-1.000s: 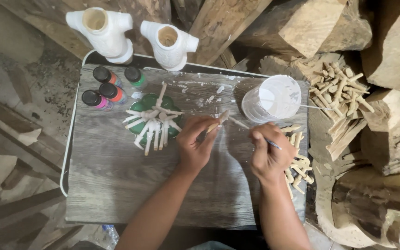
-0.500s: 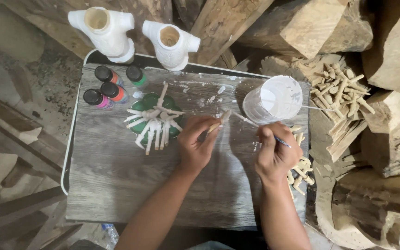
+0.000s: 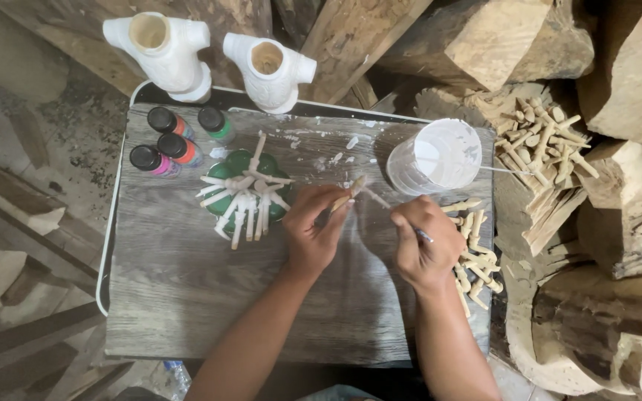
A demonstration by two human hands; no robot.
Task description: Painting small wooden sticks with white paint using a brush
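Your left hand [image 3: 312, 232] pinches a bare wooden peg [image 3: 348, 191], matt and pale, while your right hand [image 3: 423, 249] holds a thin brush [image 3: 377, 198]. The table [image 3: 180, 297] shows a grey wood-grain finish, smooth and paint-smeared. At upper left, two white figures [image 3: 172, 52] look chalky-matt; the cup [image 3: 440, 156] is translucent plastic coated white inside.

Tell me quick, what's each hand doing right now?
Left hand pinching a small wooden peg over the tray. Right hand holding a thin brush, tip at the peg. White paint cup just beyond; nothing in between.
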